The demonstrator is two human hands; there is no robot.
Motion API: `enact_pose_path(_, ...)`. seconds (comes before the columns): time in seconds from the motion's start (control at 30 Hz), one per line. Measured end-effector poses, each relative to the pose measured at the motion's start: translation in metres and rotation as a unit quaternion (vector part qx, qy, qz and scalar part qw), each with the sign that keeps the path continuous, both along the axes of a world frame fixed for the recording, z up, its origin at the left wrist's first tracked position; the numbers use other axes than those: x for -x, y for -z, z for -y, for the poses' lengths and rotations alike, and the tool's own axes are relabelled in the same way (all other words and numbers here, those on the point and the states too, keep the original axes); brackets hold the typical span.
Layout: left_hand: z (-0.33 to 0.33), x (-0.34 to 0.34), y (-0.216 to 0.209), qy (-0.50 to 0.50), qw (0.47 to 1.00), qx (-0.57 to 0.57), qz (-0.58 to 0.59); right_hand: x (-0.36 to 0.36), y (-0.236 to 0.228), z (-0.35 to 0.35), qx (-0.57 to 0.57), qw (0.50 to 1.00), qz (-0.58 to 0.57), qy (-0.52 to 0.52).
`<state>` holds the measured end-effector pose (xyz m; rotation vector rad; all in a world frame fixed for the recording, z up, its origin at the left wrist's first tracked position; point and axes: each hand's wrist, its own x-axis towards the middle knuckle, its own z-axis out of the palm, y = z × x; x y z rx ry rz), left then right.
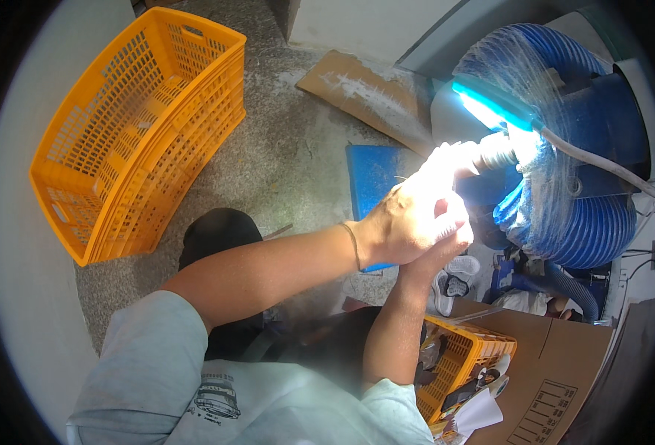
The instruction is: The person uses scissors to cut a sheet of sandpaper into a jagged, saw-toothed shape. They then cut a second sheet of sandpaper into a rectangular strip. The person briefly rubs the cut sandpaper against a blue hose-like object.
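My left hand (401, 215), with a thin cord round its wrist, reaches to the right into strong lamp light. Its fingers are bent and washed out by the glare. My right hand (452, 231) is closed just beside it, the two hands touching or nearly so. What they grip is lost in the brightness. Close beyond the fingertips is a short, pale, ringed cylinder (498, 150) in front of a blue machine (609, 122). I cannot tell whether the fingers touch it. A lamp with a turquoise housing (494, 100) shines right above the hands.
Thick blue ribbed hoses (591, 230) wrapped in clear film curve around the machine. Stacked yellow crates (171, 141) stand at the left. A blue panel (372, 178) and a cardboard sheet (372, 96) lie on the floor. A filled yellow crate (453, 371) and a cardboard box (542, 356) are at lower right.
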<state>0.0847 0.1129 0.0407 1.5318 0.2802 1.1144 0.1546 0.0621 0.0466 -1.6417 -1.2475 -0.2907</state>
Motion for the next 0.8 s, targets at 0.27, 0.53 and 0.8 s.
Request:
enact_pose_path(0.27, -0.002, 0.001, -0.003, -0.021, 0.998, -0.044, -0.031, 0.001, -0.004, -0.001, -0.007, 1.000, -0.023, -0.007)
enact_pose_path(0.53, -0.004, -0.005, 0.002, -0.018, 1.000, -0.014, 0.014, -0.002, 0.000, -0.001, 0.019, 1.000, 0.001, 0.021)
enact_pose_path(0.8, -0.009, -0.011, 0.003, -0.042, 0.998, -0.045, 0.021, -0.008, 0.001, -0.003, 0.028, 0.999, 0.005, 0.028)
